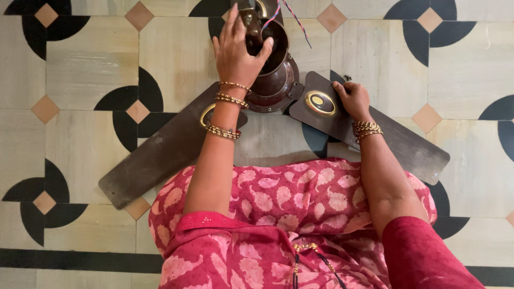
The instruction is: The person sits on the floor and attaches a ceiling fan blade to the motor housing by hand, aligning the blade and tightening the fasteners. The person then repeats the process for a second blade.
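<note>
A dark brown ceiling fan lies on the tiled floor in front of my knees. Its round motor housing [278, 80] sits at top centre, with coloured wires [293, 16] trailing from the stem. My left hand [236, 51] grips the brown cup-shaped canopy [273, 40] on the fan's stem. My right hand [353, 99] presses on the root of the right blade [407, 144], next to its oval gold emblem [320, 103]. The left blade [160, 152] stretches toward the lower left, partly under my left forearm.
The floor [91, 64] is pale stone tile with black curved shapes and small tan diamonds. My lap in red patterned cloth [289, 203] fills the lower middle. A black border stripe [80, 260] runs along the bottom left.
</note>
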